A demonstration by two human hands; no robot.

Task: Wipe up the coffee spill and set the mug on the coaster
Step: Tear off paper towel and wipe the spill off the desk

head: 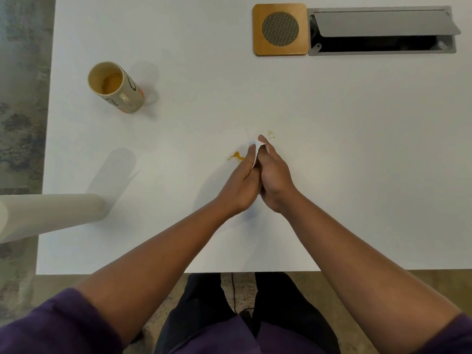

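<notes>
The left hand (240, 185) and the right hand (274, 182) are meeting palm toward palm over the middle of the white table (357, 149), fingers curled in, both pinching a small white paper towel piece (255, 155) between them. Only a narrow edge of it is showing between the fingertips, so how it is folded cannot be told.

Just left of the left fingertips a small amber coffee spill (236, 157) is sitting on the table, apart from the paper. Just beyond the right fingertips a fainter coffee smear (271, 134) is lying. Neither is being touched, so the wiping looks not yet done.

To do this step well, the paper probably wants bunching into a firm pad with a clean face down, then pressing onto the darker drops first so they soak up rather than streak. A short stroke toward the fainter mark should take both.

Farther out, up and to the left of the hands, the mug (116, 86) is lying on its side, mouth toward the camera, a coffee film inside. Well up and slightly right of the hands, the wooden coaster (280, 29) is waiting bare, touching a grey cable hatch (383, 31). Far to the left, a paper towel roll (51, 213) is standing at the table edge.
</notes>
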